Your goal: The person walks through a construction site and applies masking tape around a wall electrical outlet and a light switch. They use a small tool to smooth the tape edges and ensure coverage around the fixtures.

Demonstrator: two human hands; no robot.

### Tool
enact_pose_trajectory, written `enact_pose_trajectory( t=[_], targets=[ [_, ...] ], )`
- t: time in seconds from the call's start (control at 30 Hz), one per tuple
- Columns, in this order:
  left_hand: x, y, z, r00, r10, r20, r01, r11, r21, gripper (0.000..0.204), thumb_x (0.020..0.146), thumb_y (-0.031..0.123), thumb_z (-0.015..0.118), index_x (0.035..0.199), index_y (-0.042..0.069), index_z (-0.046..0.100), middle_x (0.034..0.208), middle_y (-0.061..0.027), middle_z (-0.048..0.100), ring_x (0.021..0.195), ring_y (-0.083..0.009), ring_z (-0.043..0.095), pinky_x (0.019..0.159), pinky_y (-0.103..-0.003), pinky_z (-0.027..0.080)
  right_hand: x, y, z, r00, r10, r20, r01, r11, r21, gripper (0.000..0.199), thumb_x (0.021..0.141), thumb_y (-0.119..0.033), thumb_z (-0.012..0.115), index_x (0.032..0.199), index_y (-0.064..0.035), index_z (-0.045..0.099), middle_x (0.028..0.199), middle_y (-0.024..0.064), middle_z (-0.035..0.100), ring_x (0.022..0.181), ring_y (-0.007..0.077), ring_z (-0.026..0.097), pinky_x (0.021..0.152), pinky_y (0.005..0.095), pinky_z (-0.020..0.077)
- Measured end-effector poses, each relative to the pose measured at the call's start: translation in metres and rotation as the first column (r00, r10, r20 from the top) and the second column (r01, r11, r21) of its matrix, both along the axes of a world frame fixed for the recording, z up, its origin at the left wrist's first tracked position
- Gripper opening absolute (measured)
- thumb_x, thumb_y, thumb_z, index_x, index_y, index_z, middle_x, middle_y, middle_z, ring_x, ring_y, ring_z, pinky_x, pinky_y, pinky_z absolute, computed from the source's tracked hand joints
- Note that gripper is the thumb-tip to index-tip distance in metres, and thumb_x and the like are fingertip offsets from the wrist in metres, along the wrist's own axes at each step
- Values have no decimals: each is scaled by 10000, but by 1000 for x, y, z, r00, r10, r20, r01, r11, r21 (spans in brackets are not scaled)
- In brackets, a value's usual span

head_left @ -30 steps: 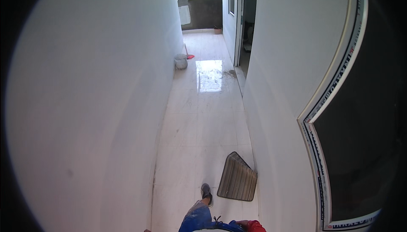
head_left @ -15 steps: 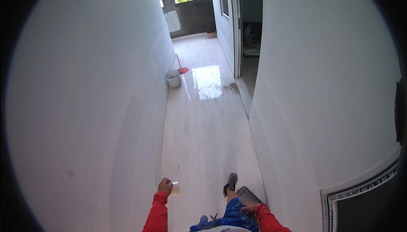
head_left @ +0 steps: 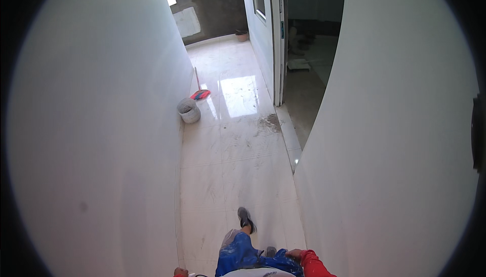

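My left hand (head_left: 180, 272) is low in the picture, close to the left wall, and the lower edge cuts it off. Its fingers are closed on a putty knife, of which only a pale sliver shows beside the hand. My right hand (head_left: 293, 253), below a red sleeve, hangs against the side of my paint-spotted blue shorts (head_left: 238, 251). Nothing shows in its loosely spread fingers. One grey shoe (head_left: 245, 217) is stepping forward on the pale tiled floor (head_left: 202, 191).
White walls flank the corridor. Against the left wall stand a whitish bucket (head_left: 190, 113) and a broom (head_left: 201, 94) with a red head. A doorway (head_left: 314, 64) opens on the right, with a dirt patch (head_left: 270, 123) before it. A brown pot (head_left: 242, 36) sits at the far end.
I have walked forward, so the bucket, broom and doorway are nearer. My left hand has dropped to the lower edge with the putty knife. The tray-like dark mat on the right has left view.
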State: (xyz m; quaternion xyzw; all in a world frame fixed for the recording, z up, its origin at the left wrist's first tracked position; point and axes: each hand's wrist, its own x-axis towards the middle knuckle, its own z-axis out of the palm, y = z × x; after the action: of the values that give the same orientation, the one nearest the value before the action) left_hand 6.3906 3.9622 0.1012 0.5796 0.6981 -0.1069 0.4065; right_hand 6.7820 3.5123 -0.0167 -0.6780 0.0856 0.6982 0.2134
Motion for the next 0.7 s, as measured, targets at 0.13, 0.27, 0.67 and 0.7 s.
enact_pose_trajectory(
  t=[0.13,0.27,0.67,0.7],
  targets=[
    [92,93,-10,991,-39,-126,44,998,34,156,822,67,658,862,-72,599,692,-214,659,555,-365,697,453,-484,592,99,62,12,997,-71,11,72,993,-94,654,859,-484,650,1297,-1,618,1240,157,672,1066,290,650,965,392,495],
    [258,204,-21,948,-271,-169,292,950,113,157,825,99,689,839,-39,617,706,-191,677,574,-318,701,531,-440,591,230,149,57,992,-46,113,48,999,-14,740,825,-472,644,1375,16,552,1323,185,622,1190,283,604,1008,386,470],
    [946,320,22,540,-816,208,681,568,463,180,861,184,622,967,39,613,874,-154,696,826,-315,687,778,-411,543,558,295,45,946,100,308,-144,982,122,582,728,-419,707,1175,-47,691,1062,128,705,897,235,653,820,366,518],
    [982,314,17,524,-813,253,682,578,448,176,866,175,624,975,37,615,879,-150,701,823,-305,689,771,-407,544,585,303,30,936,-17,352,-43,986,161,584,714,-426,719,1159,-49,698,1054,130,705,894,241,653,817,367,518]
  ],
)
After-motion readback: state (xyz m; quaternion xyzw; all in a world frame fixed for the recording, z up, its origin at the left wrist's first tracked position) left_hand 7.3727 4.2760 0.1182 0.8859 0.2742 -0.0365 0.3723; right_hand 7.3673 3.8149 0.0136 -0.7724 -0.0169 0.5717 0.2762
